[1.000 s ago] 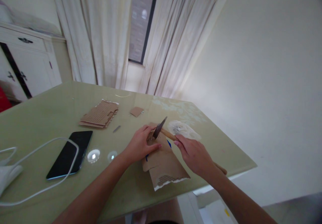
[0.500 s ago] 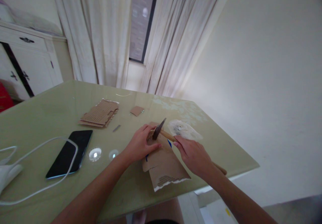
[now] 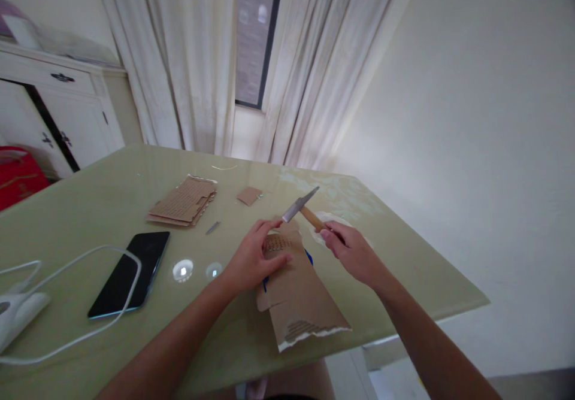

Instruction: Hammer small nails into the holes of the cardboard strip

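Note:
My right hand (image 3: 350, 247) is closed round the wooden handle of a hammer (image 3: 309, 208). The metal head is in the air, just above the far end of a torn brown cardboard piece (image 3: 303, 295). My left hand (image 3: 256, 256) grips the cardboard's left side, thumb lying on top and fingers near the far edge. Beside that thumb the cardboard shows a patch of small dark marks (image 3: 278, 243), too small to make out. Something blue (image 3: 309, 257) sticks out from under the cardboard on the right, with more blue at the left edge.
A stack of cardboard (image 3: 184, 201) and a small cardboard square (image 3: 249, 195) lie farther back on the table (image 3: 381, 292). A small thin grey object (image 3: 212, 227) is nearby. To the left are a black phone (image 3: 130, 274) and a white cable (image 3: 101, 331). A clear plastic bag (image 3: 321, 235) sits behind the hammer.
The hammer has risen off the cardboard, its head moving up and to the right with my right hand. My left hand stays on the cardboard. The view has shifted slightly.

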`<state>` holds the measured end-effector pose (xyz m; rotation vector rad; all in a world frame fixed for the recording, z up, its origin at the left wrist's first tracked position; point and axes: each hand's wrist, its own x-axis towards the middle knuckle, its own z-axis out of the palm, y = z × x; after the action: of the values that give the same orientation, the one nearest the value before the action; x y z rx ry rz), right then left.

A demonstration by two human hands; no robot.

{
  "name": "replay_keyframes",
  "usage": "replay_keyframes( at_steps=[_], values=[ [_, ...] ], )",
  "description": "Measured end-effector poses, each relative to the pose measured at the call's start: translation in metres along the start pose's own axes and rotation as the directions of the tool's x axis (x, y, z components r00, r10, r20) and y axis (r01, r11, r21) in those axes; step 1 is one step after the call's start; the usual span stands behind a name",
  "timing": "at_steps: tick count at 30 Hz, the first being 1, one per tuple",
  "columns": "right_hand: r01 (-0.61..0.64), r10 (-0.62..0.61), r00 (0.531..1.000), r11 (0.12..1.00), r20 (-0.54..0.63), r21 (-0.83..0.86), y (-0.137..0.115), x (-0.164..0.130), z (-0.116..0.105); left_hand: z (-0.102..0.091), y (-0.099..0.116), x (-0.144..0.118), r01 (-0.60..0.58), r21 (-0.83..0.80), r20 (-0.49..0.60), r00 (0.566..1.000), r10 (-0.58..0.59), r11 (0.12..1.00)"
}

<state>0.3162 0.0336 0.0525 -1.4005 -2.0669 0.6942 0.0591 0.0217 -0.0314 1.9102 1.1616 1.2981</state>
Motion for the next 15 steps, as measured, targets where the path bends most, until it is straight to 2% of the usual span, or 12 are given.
replay_keyframes(
  at_steps=[1, 3, 5, 8, 13, 14, 15],
  values=[
    [-0.078, 0.074, 0.997, 0.968, 0.024, 0.237, 0.006, 0.011, 0.003, 0.000, 0.000, 0.000, 0.004, -0.017, -0.026, 1.000, -0.005, 1.000],
    [-0.207, 0.141, 0.978, 0.777, 0.157, 0.594, 0.020, 0.033, 0.014, -0.002, -0.001, 0.002, 0.021, -0.043, -0.089, 0.996, -0.025, 0.999],
    [-0.280, 0.126, 0.959, 0.581, 0.255, 0.764, 0.035, 0.054, 0.027, -0.009, -0.009, 0.006, 0.078, -0.003, -0.166, 0.983, -0.077, 0.997],
    [-0.290, 0.073, 0.956, 0.404, 0.286, 0.867, 0.058, 0.075, 0.048, -0.029, -0.033, 0.015, 0.254, 0.222, -0.297, 0.937, -0.183, 0.941],
    [-0.265, 0.040, 0.963, 0.312, 0.266, 0.913, 0.089, 0.077, 0.070, -0.071, -0.076, 0.014, 0.410, 0.444, -0.406, 0.885, -0.229, 0.797],
    [-0.264, 0.036, 0.963, 0.296, 0.266, 0.918, 0.092, 0.075, 0.072, -0.077, -0.083, 0.011, 0.440, 0.503, -0.422, 0.876, -0.233, 0.744],
    [-0.268, 0.031, 0.962, 0.280, 0.270, 0.922, 0.094, 0.073, 0.073, -0.083, -0.088, 0.007, 0.460, 0.621, -0.419, 0.879, -0.228, 0.634]
  ],
)
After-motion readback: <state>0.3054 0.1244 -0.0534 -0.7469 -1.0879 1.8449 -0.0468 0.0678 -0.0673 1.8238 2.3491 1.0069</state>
